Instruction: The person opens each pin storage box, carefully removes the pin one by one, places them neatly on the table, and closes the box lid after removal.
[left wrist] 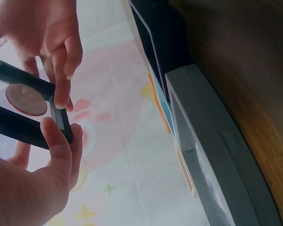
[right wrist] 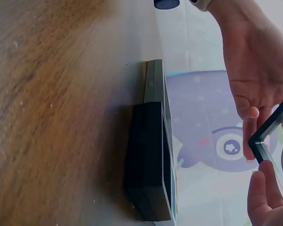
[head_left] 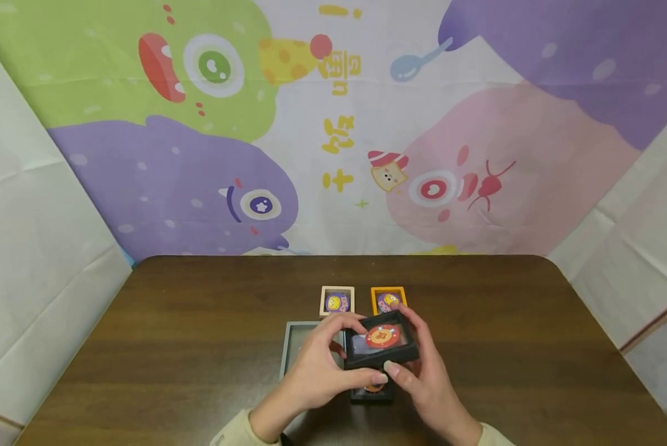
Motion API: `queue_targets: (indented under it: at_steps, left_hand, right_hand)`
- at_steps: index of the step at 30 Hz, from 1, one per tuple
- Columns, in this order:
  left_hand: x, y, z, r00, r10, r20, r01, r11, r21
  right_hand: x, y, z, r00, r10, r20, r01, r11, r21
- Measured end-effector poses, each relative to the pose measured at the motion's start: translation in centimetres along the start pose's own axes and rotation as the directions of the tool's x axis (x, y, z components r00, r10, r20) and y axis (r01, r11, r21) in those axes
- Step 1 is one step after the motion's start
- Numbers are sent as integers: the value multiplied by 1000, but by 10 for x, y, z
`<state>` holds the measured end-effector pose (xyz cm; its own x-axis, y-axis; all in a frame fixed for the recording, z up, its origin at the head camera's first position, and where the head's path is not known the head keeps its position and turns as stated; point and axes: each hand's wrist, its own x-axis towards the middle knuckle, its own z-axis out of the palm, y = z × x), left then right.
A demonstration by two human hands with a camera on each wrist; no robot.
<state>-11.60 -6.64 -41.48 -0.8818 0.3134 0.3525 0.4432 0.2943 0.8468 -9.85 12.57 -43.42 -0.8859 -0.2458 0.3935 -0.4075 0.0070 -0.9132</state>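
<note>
Both hands hold a small black display frame (head_left: 380,358) above the table, tilted, with a red round token (head_left: 383,336) behind its clear window. My left hand (head_left: 317,368) grips the left side, thumb along the lower edge. On the right side and lower corner, my right hand (head_left: 431,378) grips the same frame. Beneath it, a second black frame (head_left: 371,397) with an orange-toned round piece lies on the table, partly hidden by the thumbs. In the left wrist view, the held frame (left wrist: 19,123) shows a pale disc (left wrist: 26,99) with a red rim.
A larger grey frame (head_left: 286,347) lies on the brown table (head_left: 160,347), partly covered by the left hand. Behind the hands sit a beige frame (head_left: 322,301) and an orange frame (head_left: 373,300), each with a purple and yellow round piece. A cartoon-printed cloth (head_left: 311,217) hangs behind the table.
</note>
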Motion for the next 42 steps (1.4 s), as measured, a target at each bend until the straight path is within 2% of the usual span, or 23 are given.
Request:
queue_targets:
  at_steps: [5,10,13,17,25,30,32,38,42]
  left_hand:
    - [0,1,-3,1000,10,-2,-10,1000,-11]
    - [0,20,-9,1000,-14,-6,14,1000,-20]
    - [0,17,-10,1000,-21,2,21,1000,-4]
    - [-3,1,-6,999,-26,22,25,999,41]
    - [-1,6,-6,998,-31,46,29,998,54]
    - [1,8,-3,999,-25,46,23,999,46]
    - [0,8,-2,999,-21,49,18,997,73]
    - [-1,6,0,996,-29,88,14,985,171]
    - [0,3,-6,996,-22,86,11,992,127]
  right_hand:
    - [0,3,0,999,38,-4,-38,999,21]
    - [2,4,3,999,33,-26,-33,999,8]
    - [1,5,4,998,35,-43,-36,999,-22]
    - [-2,9,5,998,50,-34,-51,998,-40]
    - [-3,8,4,999,19,-43,-21,998,-53]
    - [-2,6,3,998,27,-58,-32,996,-88]
    - [-2,6,3,998,32,-62,-37,995,-97]
    - [0,6,3,999,39,-16,-39,999,-7]
    - [4,3,0,999,46,14,-47,998,44]
